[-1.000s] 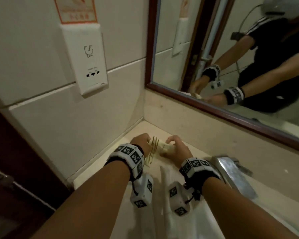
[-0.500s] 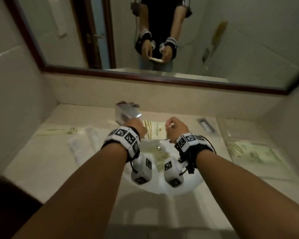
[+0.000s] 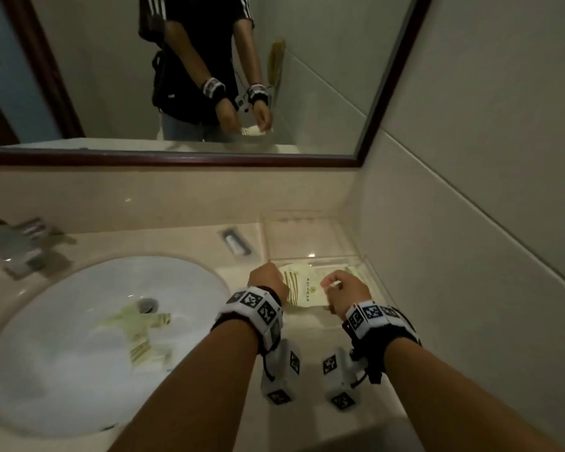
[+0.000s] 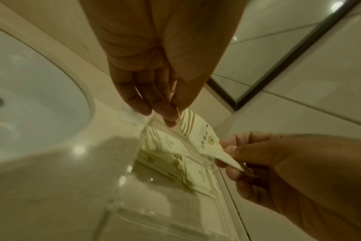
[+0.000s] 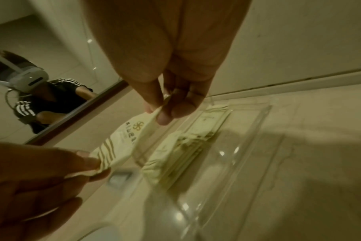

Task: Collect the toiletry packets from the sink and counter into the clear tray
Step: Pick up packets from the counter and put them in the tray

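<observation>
A cream toiletry packet [image 3: 302, 287] with gold stripes and a logo hangs between both hands, above the clear tray [image 3: 307, 236] at the counter's right end. My left hand [image 3: 268, 282] pinches its striped end [image 4: 183, 117]. My right hand [image 3: 343, 290] pinches the opposite end [image 5: 155, 114]. Several similar packets [image 4: 171, 163] lie stacked in the tray [image 5: 247, 146] beneath it [image 5: 179, 146]. More packets [image 3: 141, 334] lie in the white sink basin [image 3: 62, 370] near the drain.
A chrome faucet [image 3: 17, 246] stands at the back left of the sink. A small wrapped item [image 3: 237, 241] lies on the counter between sink and tray. The wall [image 3: 470, 256] closes in right beside the tray. A mirror [image 3: 193, 76] hangs above the counter.
The view swung from the left counter across the sink to the right end. Both hands carried the packet along and now hold it over the clear tray.
</observation>
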A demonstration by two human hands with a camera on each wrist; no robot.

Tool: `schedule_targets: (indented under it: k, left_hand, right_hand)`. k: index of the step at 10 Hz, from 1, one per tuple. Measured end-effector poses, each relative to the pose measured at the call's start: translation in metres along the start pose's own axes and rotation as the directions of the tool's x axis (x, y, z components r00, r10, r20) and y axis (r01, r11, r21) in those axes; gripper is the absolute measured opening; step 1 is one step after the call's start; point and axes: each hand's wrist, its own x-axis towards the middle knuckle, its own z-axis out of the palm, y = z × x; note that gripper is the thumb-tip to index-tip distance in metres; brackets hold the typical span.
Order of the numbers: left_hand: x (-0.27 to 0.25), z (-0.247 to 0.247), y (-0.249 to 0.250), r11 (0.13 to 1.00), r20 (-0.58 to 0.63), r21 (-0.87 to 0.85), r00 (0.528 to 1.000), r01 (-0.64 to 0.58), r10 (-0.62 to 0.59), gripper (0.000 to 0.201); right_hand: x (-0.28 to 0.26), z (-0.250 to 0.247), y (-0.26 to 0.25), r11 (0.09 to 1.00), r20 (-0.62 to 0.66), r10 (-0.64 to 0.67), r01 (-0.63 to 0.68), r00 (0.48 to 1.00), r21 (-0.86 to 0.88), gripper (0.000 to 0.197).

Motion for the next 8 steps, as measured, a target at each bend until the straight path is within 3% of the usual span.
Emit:
schedule_targets:
  k: [1,2,3,4,5,6,8]
  left_hand:
    - [0.014,0.039,0.025,0.998,0.029,-0.058,0.999,-0.034,0.036,0.011]
    - [0.039,0.074,0.052,0.994,0.082,-0.004,0.991,-0.11,0.11,0.024]
    - [0.068,0.095,0.065,0.986,0.106,0.083,0.985,-0.143,0.134,0.034]
    - [0.087,0.106,0.072,0.978,0.104,0.137,0.984,-0.156,0.142,0.035]
    - [0.112,0.121,0.069,0.958,0.204,0.237,0.972,-0.161,0.113,0.037]
    - [0.122,0.129,0.065,0.925,0.229,0.336,0.968,-0.179,0.105,0.037]
    - [0.135,0.144,0.051,0.939,0.16,0.301,0.98,-0.165,0.121,0.031]
  right_hand:
    - [0.03,-0.022,0.03,0.999,0.0,0.026,-0.026,1.0,0.026,0.025]
    - [0.066,-0.038,0.057,0.999,-0.043,0.022,-0.024,0.999,-0.027,0.029]
    - [0.101,-0.04,0.072,0.968,0.047,-0.033,0.044,0.998,-0.248,0.037]
    - [0.12,-0.036,0.076,0.935,0.079,-0.052,0.076,0.996,-0.346,0.047]
    - [0.14,-0.025,0.086,0.901,0.134,-0.023,0.079,0.991,-0.428,0.052]
    - [0.147,-0.018,0.09,0.851,0.168,-0.028,0.112,0.985,-0.512,0.052]
    - [0.146,-0.009,0.088,0.762,0.119,-0.059,0.121,0.991,-0.637,0.039]
